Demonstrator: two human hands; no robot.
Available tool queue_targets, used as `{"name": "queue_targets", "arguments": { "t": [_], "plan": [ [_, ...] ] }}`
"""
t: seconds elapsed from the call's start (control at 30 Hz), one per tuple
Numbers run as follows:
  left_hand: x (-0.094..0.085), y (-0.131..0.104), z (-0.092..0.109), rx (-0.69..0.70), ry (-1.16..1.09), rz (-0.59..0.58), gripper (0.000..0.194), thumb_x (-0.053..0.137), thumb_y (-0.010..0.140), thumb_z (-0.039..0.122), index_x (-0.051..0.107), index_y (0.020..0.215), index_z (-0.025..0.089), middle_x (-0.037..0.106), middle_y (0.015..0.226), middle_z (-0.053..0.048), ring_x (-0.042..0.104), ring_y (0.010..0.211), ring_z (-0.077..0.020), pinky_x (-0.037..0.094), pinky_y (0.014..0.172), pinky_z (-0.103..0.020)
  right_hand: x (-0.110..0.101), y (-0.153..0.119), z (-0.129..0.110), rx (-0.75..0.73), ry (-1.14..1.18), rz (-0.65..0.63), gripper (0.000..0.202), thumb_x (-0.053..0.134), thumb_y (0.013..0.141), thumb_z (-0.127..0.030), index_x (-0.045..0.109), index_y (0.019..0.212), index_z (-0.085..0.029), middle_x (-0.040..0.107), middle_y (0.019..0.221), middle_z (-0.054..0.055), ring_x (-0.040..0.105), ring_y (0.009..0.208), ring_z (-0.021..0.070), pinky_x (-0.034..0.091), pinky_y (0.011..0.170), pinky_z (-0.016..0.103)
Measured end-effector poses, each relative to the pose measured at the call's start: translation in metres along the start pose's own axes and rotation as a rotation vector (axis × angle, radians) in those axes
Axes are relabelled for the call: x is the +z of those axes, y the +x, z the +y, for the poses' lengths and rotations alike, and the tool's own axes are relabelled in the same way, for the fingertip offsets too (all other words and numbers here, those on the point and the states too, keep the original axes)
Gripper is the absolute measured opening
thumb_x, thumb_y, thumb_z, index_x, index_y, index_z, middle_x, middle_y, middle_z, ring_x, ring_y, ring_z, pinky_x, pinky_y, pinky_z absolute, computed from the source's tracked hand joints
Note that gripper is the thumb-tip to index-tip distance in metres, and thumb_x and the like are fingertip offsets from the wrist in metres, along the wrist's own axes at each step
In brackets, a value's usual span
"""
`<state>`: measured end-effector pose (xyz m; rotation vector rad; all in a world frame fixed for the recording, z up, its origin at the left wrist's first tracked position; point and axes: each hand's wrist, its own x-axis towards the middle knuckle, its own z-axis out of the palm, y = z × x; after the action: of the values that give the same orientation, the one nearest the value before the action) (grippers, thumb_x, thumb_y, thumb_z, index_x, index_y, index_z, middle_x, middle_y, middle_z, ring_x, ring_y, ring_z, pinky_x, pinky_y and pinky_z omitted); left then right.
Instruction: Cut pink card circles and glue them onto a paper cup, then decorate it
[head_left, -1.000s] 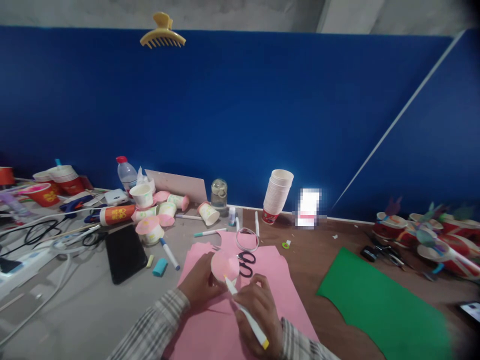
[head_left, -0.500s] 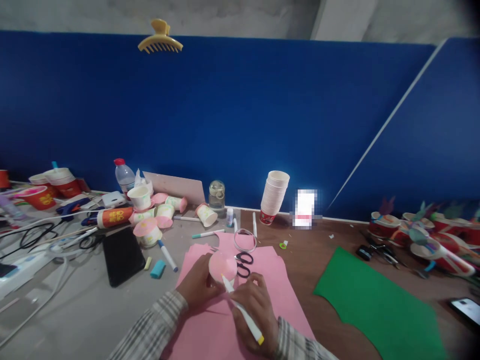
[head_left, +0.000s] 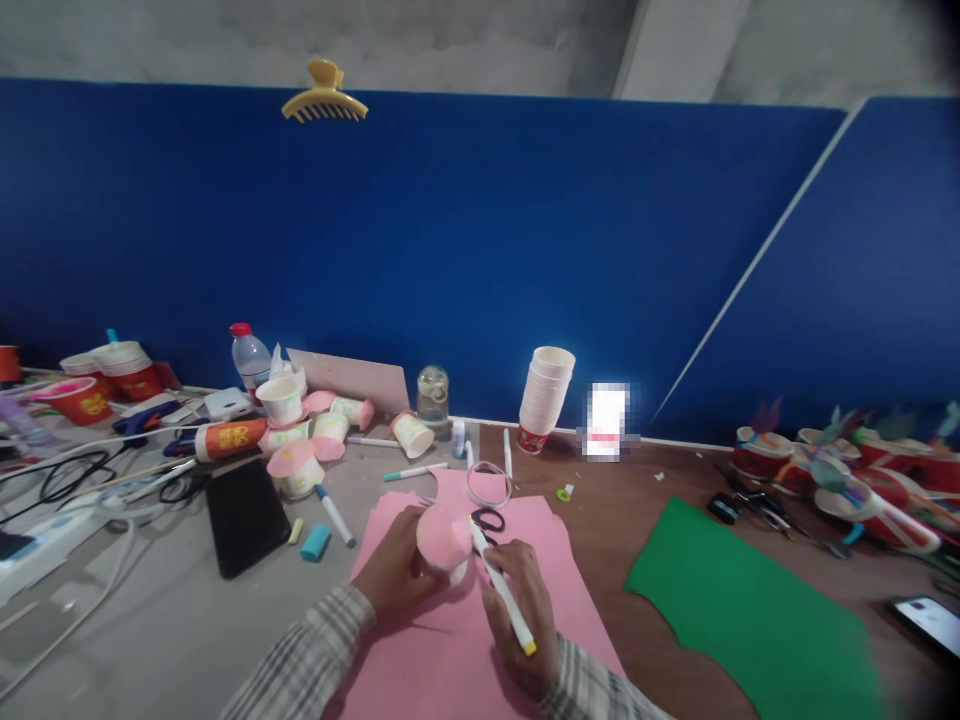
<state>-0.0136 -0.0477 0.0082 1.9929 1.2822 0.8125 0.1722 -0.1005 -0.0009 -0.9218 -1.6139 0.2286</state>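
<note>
Left hand [head_left: 397,570] grips a pink-topped paper cup [head_left: 444,541], holding it just above the pink paper sheet [head_left: 450,650]. Right hand [head_left: 521,610] is closed around a white marker [head_left: 501,590], yellow end toward the wrist, tip touching the cup's right edge. Black scissors [head_left: 489,521] lie just behind the cup, partly hidden by it; a clear tape ring [head_left: 489,483] sits behind those. Left of the sheet: a blue-capped pen [head_left: 334,514], a teal eraser [head_left: 316,542], a black phone [head_left: 246,516], then a cluster of decorated cups [head_left: 304,440] and cables [head_left: 67,480] crowding the desk's [head_left: 150,620] left side. A stack of paper cups [head_left: 546,396] stands by the blue wall [head_left: 480,250]. Right: green paper [head_left: 750,610] lies apart from the pink sheet, bare brown desk between them. Front left desk is open.
</note>
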Motion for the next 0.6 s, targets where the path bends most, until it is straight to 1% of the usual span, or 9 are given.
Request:
{"name": "queue_targets", "arguments": {
  "t": [0.13, 0.2, 0.3, 0.43, 0.5, 0.6],
  "plan": [
    [0.0000, 0.0014, -0.0006, 0.004, 0.002, 0.001, 0.046, 0.067, 0.056, 0.022, 0.052, 0.099, 0.028, 0.054, 0.093, 0.000, 0.053, 0.079, -0.0209, 0.048, 0.067, -0.033, -0.0028, -0.0006, -0.0017, 0.014, 0.006, -0.038, 0.017, 0.052, 0.075, -0.021, 0.059, 0.090, -0.023, 0.059, 0.075, 0.000, 0.056, 0.069, 0.0206, 0.049, 0.064, 0.037],
    [-0.0006, 0.0020, 0.0001, 0.016, 0.023, 0.000, 0.043, 0.066, 0.056, 0.022, 0.054, 0.097, 0.027, 0.054, 0.090, 0.000, 0.053, 0.076, -0.0203, 0.048, 0.064, -0.032, -0.0049, -0.0017, -0.0024, -0.026, 0.011, -0.058, 0.018, 0.053, 0.073, -0.018, 0.059, 0.089, -0.024, 0.060, 0.073, -0.001, 0.056, 0.066, 0.0195, 0.049, 0.067, 0.039],
    [-0.0015, 0.0025, 0.0003, 0.030, 0.034, -0.017, 0.042, 0.065, 0.057, 0.021, 0.054, 0.097, 0.026, 0.053, 0.088, 0.000, 0.052, 0.075, -0.0200, 0.048, 0.061, -0.030, -0.0070, -0.0038, -0.0033, -0.115, 0.019, -0.100, 0.024, 0.056, 0.070, -0.013, 0.059, 0.091, -0.024, 0.063, 0.072, -0.002, 0.057, 0.063, 0.0186, 0.048, 0.072, 0.042],
    [-0.0015, 0.0026, -0.0020, 0.011, 0.032, -0.040, 0.042, 0.067, 0.056, 0.022, 0.054, 0.096, 0.026, 0.051, 0.089, 0.000, 0.051, 0.068, -0.0176, 0.046, 0.055, -0.029, -0.0076, -0.0048, -0.0049, -0.188, 0.007, -0.133, 0.030, 0.058, 0.067, -0.010, 0.060, 0.095, -0.022, 0.065, 0.072, -0.001, 0.059, 0.062, 0.0192, 0.048, 0.074, 0.045],
    [-0.0015, 0.0026, -0.0027, 0.011, 0.027, -0.041, 0.043, 0.068, 0.056, 0.024, 0.054, 0.096, 0.026, 0.051, 0.090, 0.000, 0.051, 0.068, -0.0175, 0.046, 0.056, -0.029, -0.0074, -0.0042, -0.0057, -0.205, 0.001, -0.131, 0.031, 0.058, 0.066, -0.010, 0.060, 0.095, -0.022, 0.066, 0.072, 0.000, 0.060, 0.062, 0.0197, 0.048, 0.073, 0.046],
    [-0.0018, 0.0027, -0.0022, 0.033, 0.032, -0.034, 0.044, 0.068, 0.055, 0.025, 0.054, 0.097, 0.026, 0.052, 0.091, 0.000, 0.051, 0.074, -0.0194, 0.047, 0.061, -0.031, -0.0062, -0.0033, -0.0064, -0.215, -0.009, -0.135, 0.030, 0.060, 0.065, -0.010, 0.061, 0.093, -0.022, 0.067, 0.071, 0.000, 0.061, 0.060, 0.0203, 0.049, 0.071, 0.046]
  ]
}}
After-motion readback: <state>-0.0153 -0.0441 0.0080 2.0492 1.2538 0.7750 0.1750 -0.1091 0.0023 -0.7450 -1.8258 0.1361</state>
